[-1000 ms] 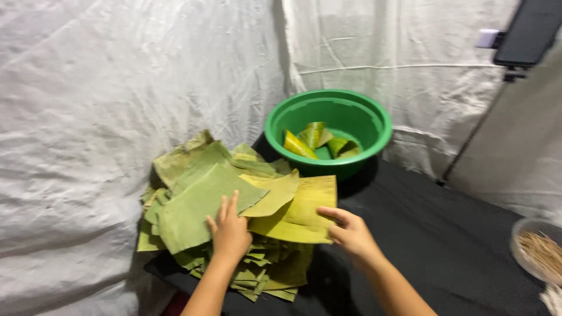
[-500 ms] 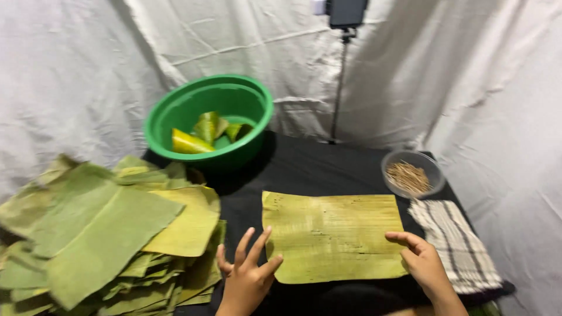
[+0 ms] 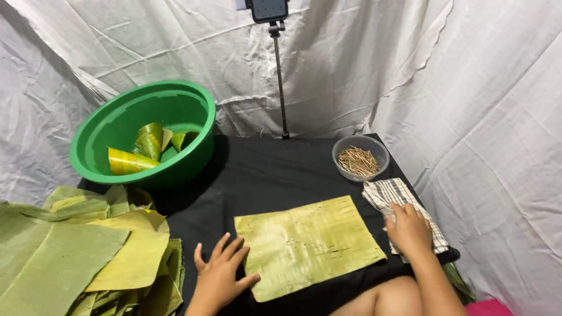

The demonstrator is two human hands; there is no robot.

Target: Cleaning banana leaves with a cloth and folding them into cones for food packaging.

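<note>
— How is the leaf (image 3: 307,246) lying?
— Flat on the black bench (image 3: 275,169), long axis running left to right, right end tilting slightly away.
— And the hands?
— Left hand (image 3: 222,275) is pressing, fingers spread, at its left edge; right hand (image 3: 408,229) is resting on the checked cloth (image 3: 391,194).
</note>
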